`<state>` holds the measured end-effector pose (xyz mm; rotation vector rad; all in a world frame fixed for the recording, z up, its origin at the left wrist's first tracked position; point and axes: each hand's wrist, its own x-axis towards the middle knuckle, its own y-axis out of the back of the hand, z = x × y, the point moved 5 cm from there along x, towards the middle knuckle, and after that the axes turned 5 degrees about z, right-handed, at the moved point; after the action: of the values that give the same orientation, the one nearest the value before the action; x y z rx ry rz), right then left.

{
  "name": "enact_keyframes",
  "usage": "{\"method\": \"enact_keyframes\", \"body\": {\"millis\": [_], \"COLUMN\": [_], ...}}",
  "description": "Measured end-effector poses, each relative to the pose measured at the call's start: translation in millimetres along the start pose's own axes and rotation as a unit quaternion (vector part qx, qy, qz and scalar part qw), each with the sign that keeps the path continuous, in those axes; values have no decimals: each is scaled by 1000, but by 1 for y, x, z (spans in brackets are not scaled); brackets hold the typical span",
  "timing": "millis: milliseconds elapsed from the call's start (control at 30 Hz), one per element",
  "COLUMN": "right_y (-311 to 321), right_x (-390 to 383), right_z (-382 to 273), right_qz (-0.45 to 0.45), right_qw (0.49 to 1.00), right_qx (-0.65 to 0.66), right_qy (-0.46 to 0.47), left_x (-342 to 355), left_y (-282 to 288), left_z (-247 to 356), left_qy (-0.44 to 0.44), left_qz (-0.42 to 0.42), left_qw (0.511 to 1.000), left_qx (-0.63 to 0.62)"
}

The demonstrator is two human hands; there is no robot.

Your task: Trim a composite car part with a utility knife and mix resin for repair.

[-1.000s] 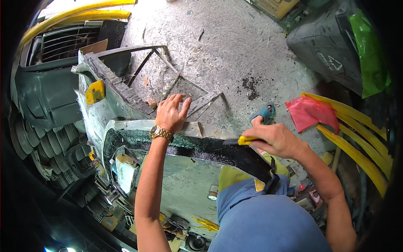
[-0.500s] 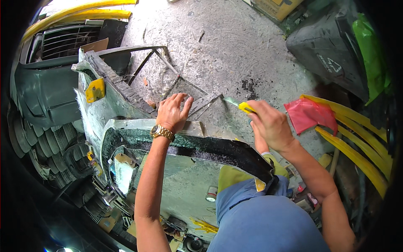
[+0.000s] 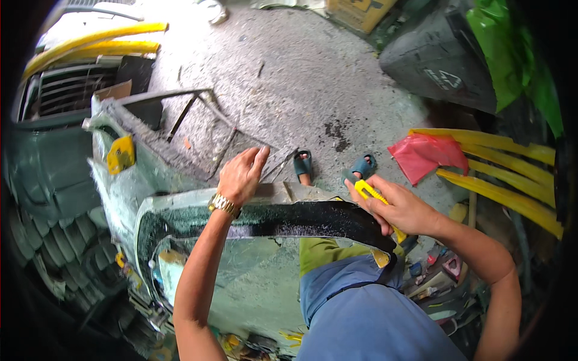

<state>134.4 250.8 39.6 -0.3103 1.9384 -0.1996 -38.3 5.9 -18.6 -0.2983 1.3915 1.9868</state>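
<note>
My left hand (image 3: 241, 177) rests with its fingers apart and slightly bent at the pale upper rim of a rough, curved panel (image 3: 284, 192) that has a dark inner band (image 3: 313, 219) and translucent, greenish surfaces. My right hand (image 3: 398, 206) grips a yellow utility knife (image 3: 367, 190) at the right end of this panel, the handle slanting down-right from its upper end. A rough angular frame (image 3: 223, 120) lies beyond my left hand, joined to or touching a pale moulded piece with a yellow block (image 3: 120, 153). My sandalled feet (image 3: 304, 165) show beyond the rim.
Dark moulded parts (image 3: 54, 153) stack at the left below yellow curved strips (image 3: 102, 48). At right are more yellow strips (image 3: 500, 204), a red plastic sheet (image 3: 421, 153), a dark bin (image 3: 433, 63) and green plastic (image 3: 494, 54). Cluttered small items (image 3: 439, 277) lie lower right.
My right hand has brought the knife down toward the panel from its raised position, turning it. The view has shifted, showing both feet. My left hand stays at the rim, its fingers straighter.
</note>
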Motion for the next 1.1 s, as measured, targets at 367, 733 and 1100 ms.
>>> {"method": "enact_keyframes", "body": {"millis": [367, 733, 1100], "right_y": [-6, 57, 25], "right_x": [37, -1, -14], "right_z": [-46, -32, 57], "right_qz": [239, 440, 94], "right_qw": [884, 803, 970], "right_qx": [-301, -382, -223], "right_qy": [265, 127, -16], "left_x": [-8, -9, -5], "left_y": [2, 12, 8], "left_z": [15, 18, 21], "left_qy": [-69, -105, -113], "left_qz": [-29, 14, 9], "left_qw": [997, 994, 992], "left_qx": [-24, -31, -56]}}
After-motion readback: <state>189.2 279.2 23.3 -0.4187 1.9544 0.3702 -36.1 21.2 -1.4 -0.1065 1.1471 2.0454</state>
